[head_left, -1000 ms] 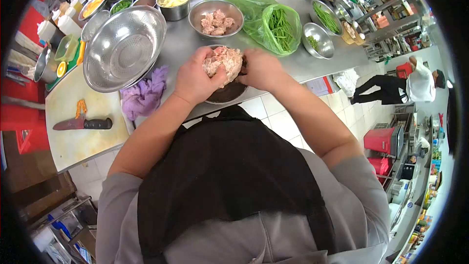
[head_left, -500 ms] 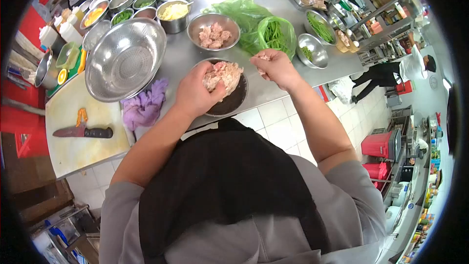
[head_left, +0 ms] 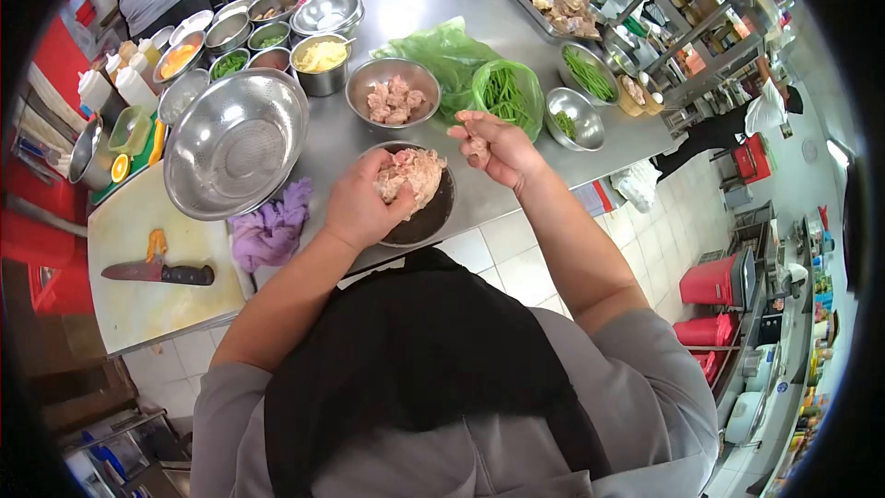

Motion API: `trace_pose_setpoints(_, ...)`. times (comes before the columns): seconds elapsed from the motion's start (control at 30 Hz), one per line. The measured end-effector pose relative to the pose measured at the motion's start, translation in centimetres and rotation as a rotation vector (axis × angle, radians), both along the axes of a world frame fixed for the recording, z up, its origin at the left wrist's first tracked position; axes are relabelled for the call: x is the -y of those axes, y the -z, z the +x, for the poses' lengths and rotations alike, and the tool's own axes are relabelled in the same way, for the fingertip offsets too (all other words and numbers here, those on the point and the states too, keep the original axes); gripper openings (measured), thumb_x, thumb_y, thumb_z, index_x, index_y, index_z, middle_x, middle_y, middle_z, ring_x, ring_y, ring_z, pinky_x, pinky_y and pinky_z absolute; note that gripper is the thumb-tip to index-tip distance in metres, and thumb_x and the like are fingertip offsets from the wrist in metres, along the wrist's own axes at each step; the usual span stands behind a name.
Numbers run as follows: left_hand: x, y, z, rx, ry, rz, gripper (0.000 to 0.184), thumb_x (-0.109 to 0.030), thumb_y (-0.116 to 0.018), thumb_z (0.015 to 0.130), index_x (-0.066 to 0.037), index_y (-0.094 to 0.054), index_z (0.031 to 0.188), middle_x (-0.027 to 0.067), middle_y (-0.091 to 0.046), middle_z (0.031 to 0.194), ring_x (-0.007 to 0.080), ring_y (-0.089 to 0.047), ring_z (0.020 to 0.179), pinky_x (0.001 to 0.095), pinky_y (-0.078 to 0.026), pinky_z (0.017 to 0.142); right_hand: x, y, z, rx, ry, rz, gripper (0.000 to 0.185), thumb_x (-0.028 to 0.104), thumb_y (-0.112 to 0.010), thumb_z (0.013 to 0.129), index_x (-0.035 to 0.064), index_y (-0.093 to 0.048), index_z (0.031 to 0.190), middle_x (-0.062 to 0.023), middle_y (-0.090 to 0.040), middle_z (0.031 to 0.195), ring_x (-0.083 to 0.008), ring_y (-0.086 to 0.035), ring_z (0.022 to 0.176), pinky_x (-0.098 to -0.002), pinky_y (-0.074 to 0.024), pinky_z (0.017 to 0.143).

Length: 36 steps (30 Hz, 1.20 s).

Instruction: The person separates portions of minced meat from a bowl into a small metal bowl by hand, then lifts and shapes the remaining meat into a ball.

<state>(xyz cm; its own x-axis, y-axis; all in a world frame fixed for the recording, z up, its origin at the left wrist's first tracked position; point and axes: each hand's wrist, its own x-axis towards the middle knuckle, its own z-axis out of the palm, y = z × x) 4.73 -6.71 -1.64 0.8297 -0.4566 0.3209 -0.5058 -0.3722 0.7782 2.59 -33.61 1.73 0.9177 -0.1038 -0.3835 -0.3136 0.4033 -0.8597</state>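
My left hand (head_left: 355,203) is curled around a large clump of pale pink raw meat (head_left: 413,177), over a round bowl (head_left: 431,219) with a dark inside. My right hand (head_left: 502,152) is held up to the right of it, its fingers closed on a small piece of the same meat (head_left: 477,149). Just beyond the left hand, a metal bowl (head_left: 431,109) holds several pink meat lumps (head_left: 395,101). Close to the right hand lies an open green plastic bag (head_left: 533,97) with green beans (head_left: 504,95) in it.
A large steel colander (head_left: 238,143) and a purple cloth (head_left: 270,226) are at left. A knife (head_left: 175,273) lies on the cutting board (head_left: 138,314). Two bowls of greens, one a small metal bowl (head_left: 590,134), stand right. A tray of meat (head_left: 553,0) sits at the back.
My right hand has turned and its fingers have loosened a little around the small meat piece. The left hand still holds the clump over the bowl. The camera view has shifted slightly.
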Motion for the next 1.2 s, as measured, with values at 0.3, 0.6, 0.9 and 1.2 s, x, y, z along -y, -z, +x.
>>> trace_pose_setpoints(0.3,-0.1,-0.4,-0.2,-0.008,-0.004,-0.024,0.045,-0.032,-0.073,0.079,-0.006,-0.064,0.114,0.0166,-0.070,0.109,0.0368,-0.068,0.101,0.0445,-0.055,0.089,-2.7,-2.7,6.5,0.136,-0.015,-0.564,0.034,0.037,-0.057,0.105,0.0053,-0.068,0.108,-0.0050,-0.069,0.097,-0.0119,-0.061,0.085,-0.0283,-0.0487,0.076)
trace_pose_setpoints(0.6,-0.2,0.7,0.4,0.049,0.018,-0.012,0.046,-0.029,-0.074,0.080,-0.007,-0.062,0.119,0.0172,-0.071,0.111,0.0380,-0.069,0.103,0.0438,-0.055,0.092,-2.3,0.2,12.0,0.194,-0.112,-0.943,0.039,0.033,-0.050,0.106,0.0028,-0.074,0.100,-0.0063,-0.071,0.104,-0.0150,-0.062,0.100,-0.0310,-0.0481,0.092)
trace_pose_setpoints(0.9,-0.3,-1.1,-0.1,0.015,0.033,0.020,0.046,-0.028,-0.074,0.081,-0.008,-0.061,0.121,0.0184,-0.071,0.111,0.0384,-0.069,0.104,0.0439,-0.054,0.092,-2.4,-1.1,11.0,0.250,-0.123,-0.948,0.037,0.031,-0.049,0.105,0.0021,-0.073,0.104,-0.0092,-0.073,0.103,-0.0177,-0.065,0.101,-0.0328,-0.0492,0.094)
trace_pose_setpoints(1.2,0.1,-0.1,-0.1,0.066,0.026,-0.001,0.046,-0.029,-0.075,0.081,-0.008,-0.061,0.120,0.0184,-0.071,0.110,0.0388,-0.069,0.103,0.0442,-0.055,0.091,-2.8,-1.1,10.9,0.366,-0.084,-1.372,0.020,0.016,-0.061,0.096,0.0046,-0.070,0.110,-0.0141,-0.074,0.100,-0.0264,-0.071,0.091,-0.0371,-0.0555,0.083)
